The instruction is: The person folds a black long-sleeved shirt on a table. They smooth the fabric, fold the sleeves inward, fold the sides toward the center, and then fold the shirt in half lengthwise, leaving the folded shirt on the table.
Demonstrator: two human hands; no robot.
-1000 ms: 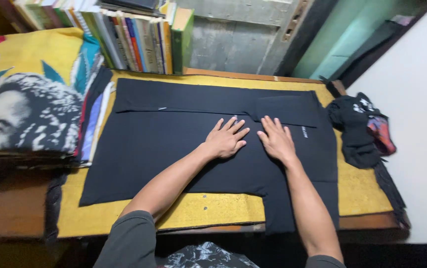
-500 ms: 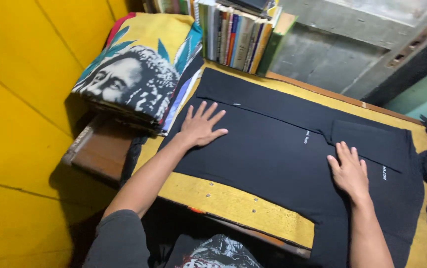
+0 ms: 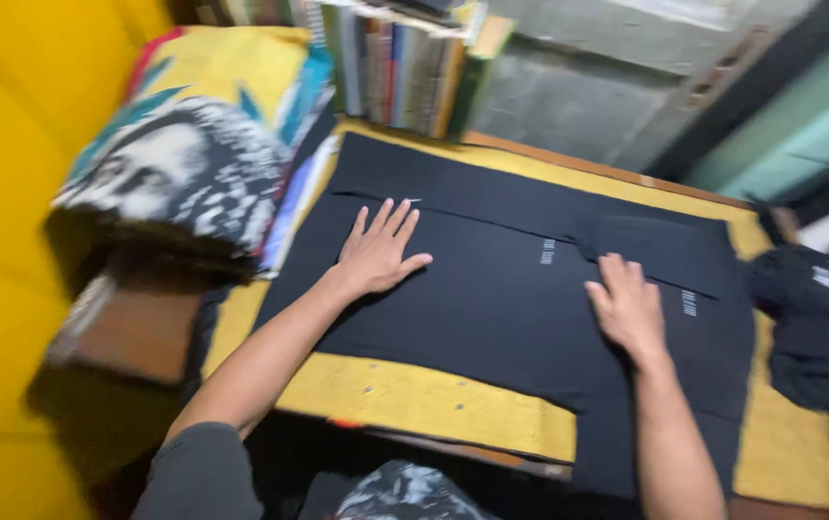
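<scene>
Both arms are reaching forward from grey short sleeves, forearms bare. The left hand point(image 3: 377, 252) is lying palm down with fingers spread wide and the thumb pointing right — wrist straight. The right hand point(image 3: 628, 307) is pressing flat too, fingers held closer together, well apart from the left — its forearm is running almost straight up the view.

Short grey sleeve point(image 3: 193, 472) — forearms bare below.
</scene>
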